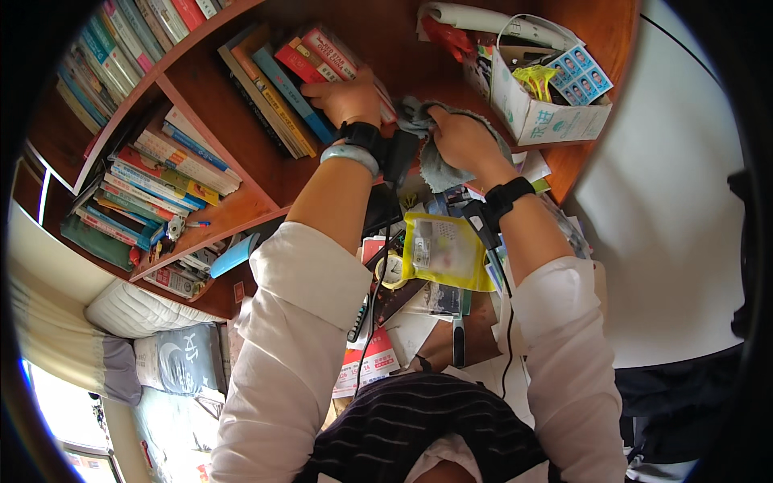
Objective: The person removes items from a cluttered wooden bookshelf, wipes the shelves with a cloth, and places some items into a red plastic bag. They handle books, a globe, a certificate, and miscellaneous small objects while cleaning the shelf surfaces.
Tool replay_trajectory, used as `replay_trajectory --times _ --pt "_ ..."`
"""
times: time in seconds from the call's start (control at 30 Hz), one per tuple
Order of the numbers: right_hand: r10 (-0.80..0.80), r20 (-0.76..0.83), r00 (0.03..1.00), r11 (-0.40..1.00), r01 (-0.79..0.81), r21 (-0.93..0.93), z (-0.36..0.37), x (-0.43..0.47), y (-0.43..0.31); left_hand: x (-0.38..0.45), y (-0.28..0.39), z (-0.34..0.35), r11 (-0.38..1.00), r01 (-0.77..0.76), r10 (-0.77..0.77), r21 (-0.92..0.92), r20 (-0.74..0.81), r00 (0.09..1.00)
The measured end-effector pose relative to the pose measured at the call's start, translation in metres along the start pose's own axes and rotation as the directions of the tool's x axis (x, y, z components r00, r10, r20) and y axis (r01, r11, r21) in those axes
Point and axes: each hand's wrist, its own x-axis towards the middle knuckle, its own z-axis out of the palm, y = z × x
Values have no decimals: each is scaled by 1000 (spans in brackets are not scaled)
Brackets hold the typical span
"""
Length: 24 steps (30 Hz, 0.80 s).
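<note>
In a wooden shelf compartment, my left hand [347,99] grips several red-and-white books [329,57], which lean to the left. A blue-spined book [290,90] and other upright books [266,96] stand left of them. My right hand [462,139] holds a grey-green cloth [444,166] against the shelf board, just right of the books. Part of the cloth is bunched up beside the red-and-white books. Both wrists wear black straps with devices and cables, and a pale bangle [349,156] is on the left one.
A white carton [555,124] with odds and ends stands on the shelf at right, near a rolled paper [501,23]. Below lie a yellow-edged pouch [447,250], a small round clock [391,270], a remote control [359,318] and papers. More books [151,181] fill the shelves at left.
</note>
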Motion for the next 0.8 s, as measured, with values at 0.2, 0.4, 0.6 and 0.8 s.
replay_trajectory --times 0.2,0.4,0.6,0.8 --pt "-34 -80 996 999 34 1 7 3 5 18 -6 -31 976 -121 157 -183 196 968" --pt "-291 -243 925 956 292 -33 8 0 12 -23 17 -155 398 -915 864 -68 364 349" --pt "-311 -265 913 949 283 -139 16 7 21 -110 20 -260 791 428 -77 -437 623 779" --pt "-256 -126 959 954 229 -194 9 3 17 -183 -66 -268 992 -126 41 19 888 458"
